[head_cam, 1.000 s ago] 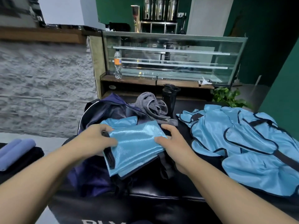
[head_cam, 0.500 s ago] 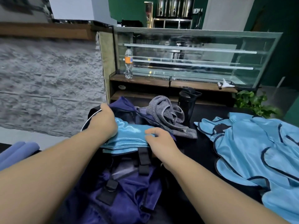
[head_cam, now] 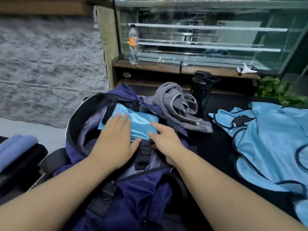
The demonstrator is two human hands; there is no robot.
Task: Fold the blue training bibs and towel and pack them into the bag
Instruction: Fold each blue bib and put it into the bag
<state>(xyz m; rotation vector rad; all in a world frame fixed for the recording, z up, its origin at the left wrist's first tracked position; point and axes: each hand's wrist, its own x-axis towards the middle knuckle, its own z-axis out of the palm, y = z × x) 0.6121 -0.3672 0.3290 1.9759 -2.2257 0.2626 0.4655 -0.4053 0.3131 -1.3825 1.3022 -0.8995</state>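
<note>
A folded blue bib (head_cam: 141, 120) lies in the open mouth of the navy bag (head_cam: 136, 194) in the middle of the view. My left hand (head_cam: 115, 140) lies flat on the bib's near left part, fingers straight and spread. My right hand (head_cam: 165, 139) touches the bib's right edge with its fingers extended; the thumb is hidden below. A pile of unfolded blue bibs (head_cam: 270, 144) spreads over the black table (head_cam: 215, 147) at the right. A crumpled grey towel (head_cam: 176, 104) sits just behind the bag.
A black shaker bottle (head_cam: 202, 90) stands behind the towel. Rolled blue cloth (head_cam: 15, 149) lies at the left edge. A glass display case (head_cam: 200, 39) with a water bottle (head_cam: 133, 44) on its shelf rises behind, with a plant (head_cam: 275, 90) at the right.
The folded bib went from above the bag down into its opening. My left hand moved from the bag's far rim onto the bib and flattened; my view tipped downward.
</note>
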